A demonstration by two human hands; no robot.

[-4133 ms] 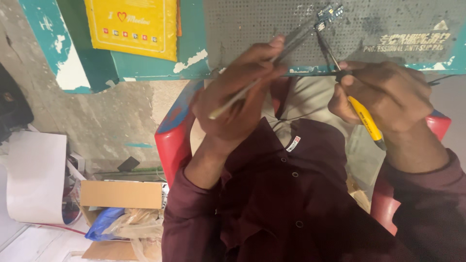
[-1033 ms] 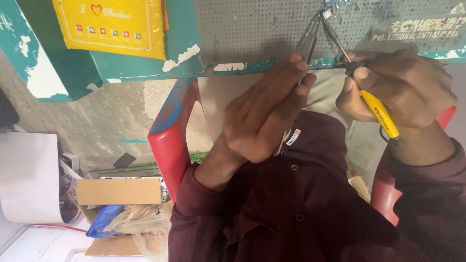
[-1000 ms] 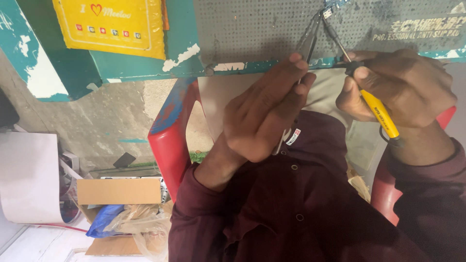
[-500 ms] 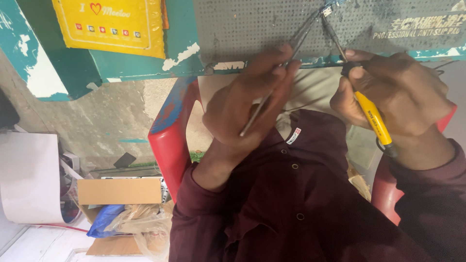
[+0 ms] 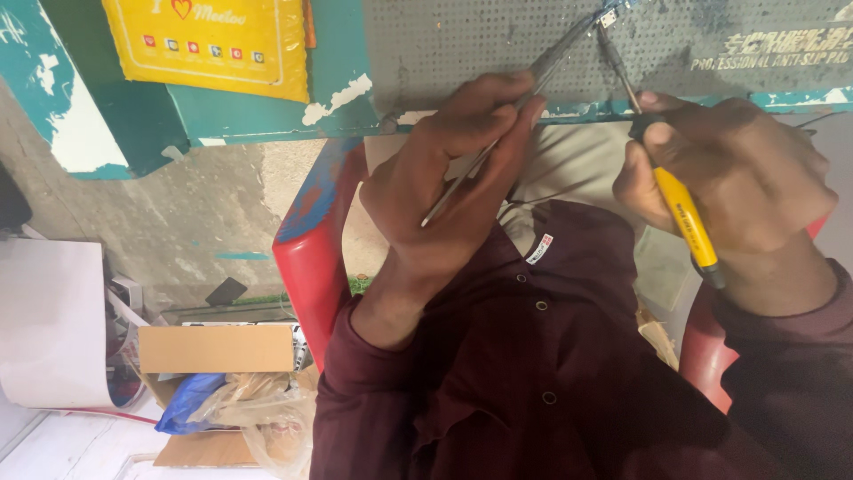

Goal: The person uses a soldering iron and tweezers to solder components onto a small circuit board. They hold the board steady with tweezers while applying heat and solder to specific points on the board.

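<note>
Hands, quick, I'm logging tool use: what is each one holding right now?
Left hand: closed on metal tweezers, tips at a small component on the grey mat.
Right hand: closed on a yellow-handled soldering iron.

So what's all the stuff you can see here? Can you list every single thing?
tweezers: one pair, silver, in the left hand, tips at the small part
soldering iron: one, yellow handle, black grip, in the right hand
small part: one, tiny, top edge, on the mat
mat: one, grey, dotted, on the bench
bench: one, teal, chipped paint
packet: one, yellow, top left
chair: one, red, under the person
cardboard box: one, brown, on the floor
plastic bags: blue and clear, by the box
shirt: one, maroon
left hand: one, pinching the tweezers
right hand: one, gripping the soldering iron
</note>
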